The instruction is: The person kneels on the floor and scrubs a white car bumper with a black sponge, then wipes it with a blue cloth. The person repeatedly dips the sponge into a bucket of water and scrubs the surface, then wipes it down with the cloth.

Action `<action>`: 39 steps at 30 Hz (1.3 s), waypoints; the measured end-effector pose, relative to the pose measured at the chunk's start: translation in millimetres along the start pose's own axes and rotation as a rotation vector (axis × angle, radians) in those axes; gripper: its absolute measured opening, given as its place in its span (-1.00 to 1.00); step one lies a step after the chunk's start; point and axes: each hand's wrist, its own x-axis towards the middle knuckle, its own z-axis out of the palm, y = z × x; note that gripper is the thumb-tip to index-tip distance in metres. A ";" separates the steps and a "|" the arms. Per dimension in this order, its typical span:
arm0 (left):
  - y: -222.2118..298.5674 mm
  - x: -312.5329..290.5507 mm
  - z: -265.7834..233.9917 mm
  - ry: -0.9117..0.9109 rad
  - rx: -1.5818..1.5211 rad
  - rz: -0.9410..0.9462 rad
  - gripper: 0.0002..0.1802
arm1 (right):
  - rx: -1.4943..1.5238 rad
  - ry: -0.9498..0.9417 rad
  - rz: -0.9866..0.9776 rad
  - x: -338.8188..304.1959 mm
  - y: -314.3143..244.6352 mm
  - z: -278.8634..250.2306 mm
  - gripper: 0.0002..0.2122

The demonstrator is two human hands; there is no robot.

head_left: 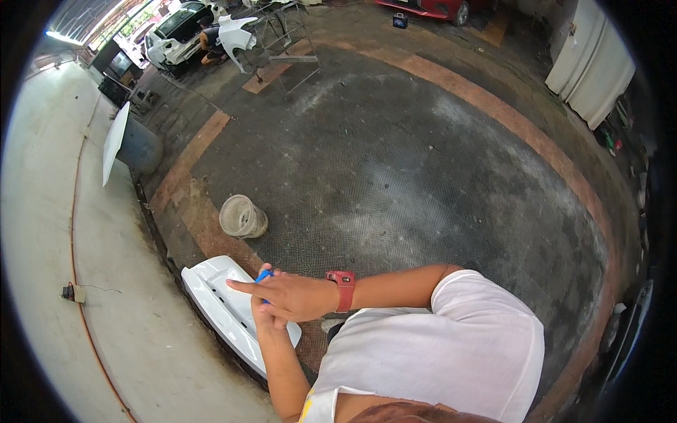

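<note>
My right hand (300,292) reaches in from the right, a red watch (343,290) on its wrist. It lies across my left hand (261,315), which comes up from below, and hides much of it. A small blue thing (265,276) sits between the two hands, with both closed on it; its kind cannot be made out. The right index finger sticks out to the left. Behind and below the hands, a glossy white car body panel (217,277) with dark slots leans along the foot of the wall.
A worn whitish bucket (243,216) stands on the floor beyond the panel. A pale wall (42,233) with an orange cable runs along the left. Further off are a blue drum (141,146), a metal stand (285,49), a crouching person (210,44), a white car (176,32) and a red car (427,7).
</note>
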 end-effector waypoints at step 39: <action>128.0 -28.7 168.6 -0.497 1.967 1.839 -0.59 | 1.840 -0.584 0.403 13.3 -79.9 -25.8 -0.50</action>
